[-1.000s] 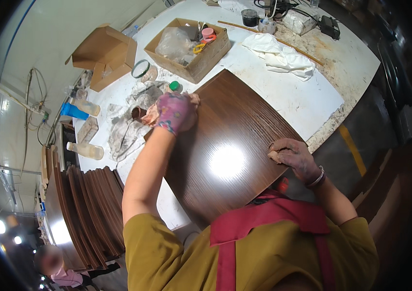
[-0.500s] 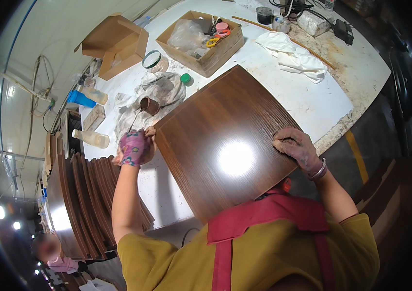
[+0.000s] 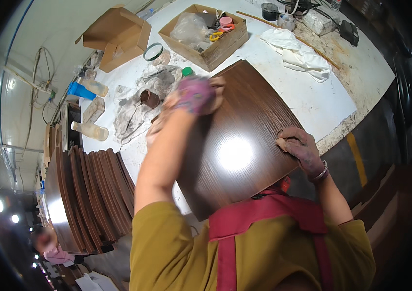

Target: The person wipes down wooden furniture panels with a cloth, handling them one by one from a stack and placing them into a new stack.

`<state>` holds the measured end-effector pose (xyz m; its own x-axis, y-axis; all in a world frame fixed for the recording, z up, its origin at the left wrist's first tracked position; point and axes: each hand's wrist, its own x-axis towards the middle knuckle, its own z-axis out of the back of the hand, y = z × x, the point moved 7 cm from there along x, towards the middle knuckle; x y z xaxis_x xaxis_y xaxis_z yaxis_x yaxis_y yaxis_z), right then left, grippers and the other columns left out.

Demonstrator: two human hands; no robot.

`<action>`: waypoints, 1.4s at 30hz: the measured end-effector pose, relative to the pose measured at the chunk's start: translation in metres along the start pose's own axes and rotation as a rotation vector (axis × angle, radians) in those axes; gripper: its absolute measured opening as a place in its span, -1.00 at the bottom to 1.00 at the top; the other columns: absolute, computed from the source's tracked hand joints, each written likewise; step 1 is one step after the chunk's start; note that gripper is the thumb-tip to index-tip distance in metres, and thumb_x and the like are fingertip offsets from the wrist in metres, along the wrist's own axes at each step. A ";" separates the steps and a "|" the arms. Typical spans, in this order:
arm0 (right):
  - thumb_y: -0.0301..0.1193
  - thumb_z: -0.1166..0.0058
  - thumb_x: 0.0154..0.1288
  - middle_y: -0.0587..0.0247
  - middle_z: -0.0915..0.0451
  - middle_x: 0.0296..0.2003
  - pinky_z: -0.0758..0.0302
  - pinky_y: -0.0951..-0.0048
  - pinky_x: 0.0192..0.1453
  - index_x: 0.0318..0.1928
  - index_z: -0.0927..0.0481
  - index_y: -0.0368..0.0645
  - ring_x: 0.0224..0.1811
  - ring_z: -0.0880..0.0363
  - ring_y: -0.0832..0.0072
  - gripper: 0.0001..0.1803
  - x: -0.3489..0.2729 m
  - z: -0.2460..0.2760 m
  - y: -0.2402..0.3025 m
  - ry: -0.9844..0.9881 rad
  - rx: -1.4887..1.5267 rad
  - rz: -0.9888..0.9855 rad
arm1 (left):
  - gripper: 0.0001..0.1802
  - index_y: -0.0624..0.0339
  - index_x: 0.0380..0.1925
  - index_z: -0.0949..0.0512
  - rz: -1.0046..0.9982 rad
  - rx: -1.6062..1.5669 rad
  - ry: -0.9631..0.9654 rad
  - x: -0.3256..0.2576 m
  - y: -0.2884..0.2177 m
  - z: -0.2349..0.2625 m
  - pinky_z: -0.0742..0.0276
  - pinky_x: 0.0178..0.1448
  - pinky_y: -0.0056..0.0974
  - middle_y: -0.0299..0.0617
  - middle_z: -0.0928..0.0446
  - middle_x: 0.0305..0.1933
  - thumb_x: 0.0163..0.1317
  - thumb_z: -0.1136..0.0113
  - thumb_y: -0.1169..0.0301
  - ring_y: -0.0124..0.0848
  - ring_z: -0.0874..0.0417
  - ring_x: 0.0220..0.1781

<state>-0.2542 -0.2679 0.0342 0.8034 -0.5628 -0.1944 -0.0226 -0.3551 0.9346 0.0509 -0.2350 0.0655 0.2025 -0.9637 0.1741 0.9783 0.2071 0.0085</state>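
A dark brown wood-grain panel [image 3: 259, 126] lies tilted across the table in front of me, its near edge at my apron. My right hand [image 3: 303, 149], in a stained glove, grips the panel's right edge with curled fingers. Over the panel's far left edge, my left hand [image 3: 193, 94], in a purple patterned glove, is smeared by motion. It is closed on a tan rag [image 3: 155, 132], part of which hangs beside the wrist. Left of that arm, a small brown cup [image 3: 149, 99] rests on a crumpled grey cloth [image 3: 130, 114]. A green cap [image 3: 187, 72] sits just beyond the hand.
Several similar panels [image 3: 92, 194] stand stacked at the left. Farther back are an open cardboard box [image 3: 123, 43], a tray [image 3: 220, 53] of tools and plastic, and a white cloth [image 3: 295, 56]. Bottles [image 3: 89, 131] line the table's left side. Another person [image 3: 55, 254] is at the far lower left.
My left hand has swung right and away from me with the rag, from beside the panel's left edge to over its far left part. My right hand keeps its hold.
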 end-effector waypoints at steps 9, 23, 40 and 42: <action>-0.51 -0.27 0.23 0.29 -0.55 -0.15 -0.46 0.56 -0.10 -0.13 -0.62 -0.25 -0.17 -0.50 0.63 -0.80 0.002 -0.005 0.002 0.004 -0.148 0.132 | -0.59 0.03 -0.09 -0.60 0.604 0.057 0.557 -0.232 0.218 -0.022 -0.55 0.04 0.00 0.02 -0.67 -0.14 0.28 -0.02 0.02 0.02 -0.67 -0.04; -0.40 -0.26 0.26 0.30 -0.55 -0.19 -0.45 0.55 -0.19 -0.15 -0.64 -0.17 -0.25 -0.48 0.61 -0.82 0.039 -0.036 0.002 -0.090 -0.399 0.335 | -0.28 0.26 0.13 -0.49 0.491 -0.672 0.429 -0.076 0.143 -0.045 -0.42 0.20 -0.24 -0.11 -0.58 0.02 0.17 -0.34 -0.09 -0.30 -0.54 0.10; -0.38 -0.18 0.32 0.30 -0.67 -0.18 -0.50 0.56 -0.01 0.02 -0.57 -0.21 -0.08 -0.61 0.59 -0.70 0.015 0.112 0.100 -0.189 0.218 0.436 | -0.77 0.20 -0.21 -0.51 0.102 0.413 -0.181 -0.173 -0.102 0.345 -0.52 -0.12 -0.20 -0.09 -0.57 -0.15 0.14 -0.28 0.43 -0.10 -0.59 -0.18; -0.38 -0.19 0.32 0.32 -0.67 -0.18 -0.48 0.56 -0.02 0.02 -0.57 -0.20 -0.08 -0.60 0.59 -0.70 -0.014 0.166 0.098 -0.354 0.153 0.441 | -0.72 0.15 -0.26 -0.51 0.057 0.318 -0.153 -0.168 -0.143 0.304 -0.56 -0.11 -0.16 -0.15 -0.58 -0.11 0.00 -0.36 0.45 -0.11 -0.60 -0.19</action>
<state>-0.3663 -0.4187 0.0795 0.4512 -0.8878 0.0909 -0.4165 -0.1194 0.9013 -0.1359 -0.0518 0.3347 0.2234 -0.9176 0.3288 0.8979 0.3250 0.2969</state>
